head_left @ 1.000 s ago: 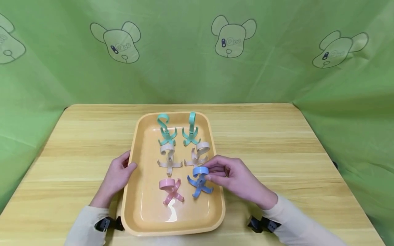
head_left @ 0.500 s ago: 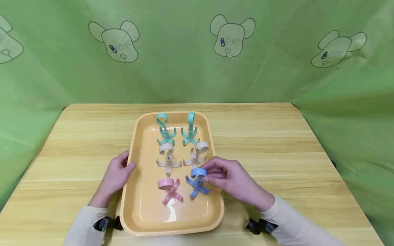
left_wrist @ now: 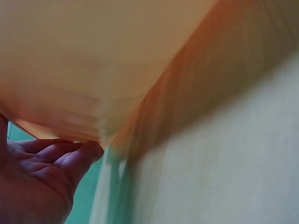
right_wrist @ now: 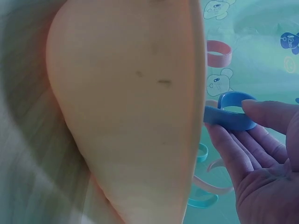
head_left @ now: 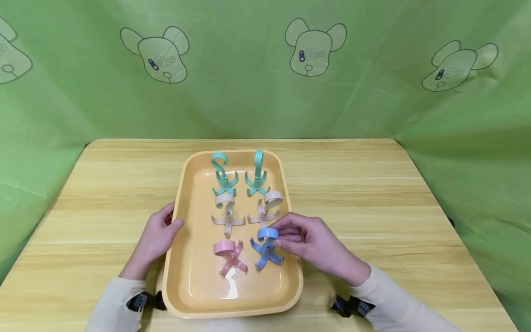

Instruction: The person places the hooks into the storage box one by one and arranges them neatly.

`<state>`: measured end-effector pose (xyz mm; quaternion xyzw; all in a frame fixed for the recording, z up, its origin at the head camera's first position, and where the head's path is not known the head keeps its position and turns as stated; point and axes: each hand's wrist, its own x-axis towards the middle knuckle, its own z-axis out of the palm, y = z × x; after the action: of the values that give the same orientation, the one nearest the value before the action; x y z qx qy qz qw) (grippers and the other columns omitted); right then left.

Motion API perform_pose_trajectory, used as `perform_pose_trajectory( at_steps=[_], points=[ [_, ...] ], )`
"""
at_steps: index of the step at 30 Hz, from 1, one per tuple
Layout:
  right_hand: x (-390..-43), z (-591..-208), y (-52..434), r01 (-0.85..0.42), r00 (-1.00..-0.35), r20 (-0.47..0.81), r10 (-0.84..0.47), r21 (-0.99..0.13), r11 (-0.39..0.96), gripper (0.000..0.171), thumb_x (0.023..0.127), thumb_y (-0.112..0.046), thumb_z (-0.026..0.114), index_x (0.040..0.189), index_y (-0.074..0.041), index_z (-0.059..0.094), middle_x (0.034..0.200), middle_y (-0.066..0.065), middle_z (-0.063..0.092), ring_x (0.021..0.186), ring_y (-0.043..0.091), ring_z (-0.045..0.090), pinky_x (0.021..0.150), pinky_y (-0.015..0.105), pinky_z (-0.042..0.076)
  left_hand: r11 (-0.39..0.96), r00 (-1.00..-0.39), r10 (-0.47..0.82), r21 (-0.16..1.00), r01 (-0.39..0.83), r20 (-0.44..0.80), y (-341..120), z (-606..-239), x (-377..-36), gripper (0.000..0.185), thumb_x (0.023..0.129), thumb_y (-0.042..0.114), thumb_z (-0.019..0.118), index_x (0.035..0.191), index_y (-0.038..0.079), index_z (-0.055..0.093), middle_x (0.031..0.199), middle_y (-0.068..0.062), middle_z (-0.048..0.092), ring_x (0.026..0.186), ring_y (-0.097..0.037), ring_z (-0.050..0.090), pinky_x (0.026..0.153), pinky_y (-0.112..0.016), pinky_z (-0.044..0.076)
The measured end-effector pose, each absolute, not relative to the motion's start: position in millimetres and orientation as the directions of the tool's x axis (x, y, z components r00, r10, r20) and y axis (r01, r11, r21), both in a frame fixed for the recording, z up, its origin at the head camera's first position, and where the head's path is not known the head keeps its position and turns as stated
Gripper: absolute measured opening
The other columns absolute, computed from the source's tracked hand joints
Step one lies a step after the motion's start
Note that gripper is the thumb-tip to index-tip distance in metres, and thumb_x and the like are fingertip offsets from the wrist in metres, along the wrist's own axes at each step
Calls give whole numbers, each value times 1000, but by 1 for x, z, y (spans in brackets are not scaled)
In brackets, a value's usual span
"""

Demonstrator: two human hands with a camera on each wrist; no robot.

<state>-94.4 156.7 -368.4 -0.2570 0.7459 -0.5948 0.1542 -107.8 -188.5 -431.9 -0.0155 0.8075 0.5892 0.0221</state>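
Note:
A yellow-orange tray (head_left: 186,276) lies on the wooden table and holds several small plastic hooks in pairs. My right hand (head_left: 304,240) pinches the ring top of the blue hook (head_left: 267,248) at the tray's near right; the blue hook (right_wrist: 231,112) also shows between my fingertips in the right wrist view. A pink hook (head_left: 229,256) stands beside it on the left. Two beige hooks (head_left: 226,213) are in the middle row and two teal hooks (head_left: 224,175) at the far end. My left hand (head_left: 159,233) rests against the tray's left rim, thumb over the edge; the tray's underside (left_wrist: 93,70) fills the left wrist view.
The wooden table (head_left: 373,193) has bare surface left and right of the tray. Green cloth with bear drawings (head_left: 311,50) closes off the back and both sides. Black wrist straps (head_left: 350,304) sit at my cuffs near the front edge.
The blue hook has shifted slightly toward the near left under my right hand, which keeps its pinch. My left hand has stayed at the tray's rim.

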Motion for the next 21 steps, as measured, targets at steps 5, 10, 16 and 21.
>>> perform_pose_trajectory(
  at_steps=[5, 10, 16, 21],
  points=[
    [-93, -365, 158, -150, -817, 25, -576, -974, 171, 27, 86, 6, 69, 112, 2, 65, 109, 12, 70, 100, 25, 68, 84, 35, 55, 310, -999, -4, 949, -51, -52, -189, -433, -108, 48, 90, -4, 48, 138, -9, 49, 111, -31, 63, 87, -33, 66, 67, -29, 57],
    [-93, -363, 160, -105, -806, -22, -591, -978, 179, 30, 86, 5, 70, 116, 0, 65, 116, 13, 68, 102, 24, 67, 84, 35, 55, 314, -999, -6, 948, -46, -47, -189, -433, -108, 48, 90, -5, 48, 137, -10, 49, 111, -31, 62, 88, -34, 65, 68, -29, 57],
    [-94, -365, 166, -116, -789, -5, -614, -981, 157, 33, 87, 2, 71, 119, 0, 65, 118, 10, 67, 104, 26, 66, 84, 36, 55, 305, -998, 6, 951, -50, -55, -188, -431, -108, 48, 90, -4, 47, 138, -10, 48, 112, -31, 62, 88, -34, 65, 68, -30, 57],
    [-96, -367, 169, -123, -789, 1, -615, -980, 155, 35, 87, 0, 71, 121, 0, 63, 119, 12, 66, 105, 26, 66, 85, 36, 55, 299, -998, 17, 952, -58, -66, -189, -430, -107, 49, 92, -4, 47, 140, -9, 46, 114, -32, 61, 90, -34, 65, 69, -30, 57]
  ],
)
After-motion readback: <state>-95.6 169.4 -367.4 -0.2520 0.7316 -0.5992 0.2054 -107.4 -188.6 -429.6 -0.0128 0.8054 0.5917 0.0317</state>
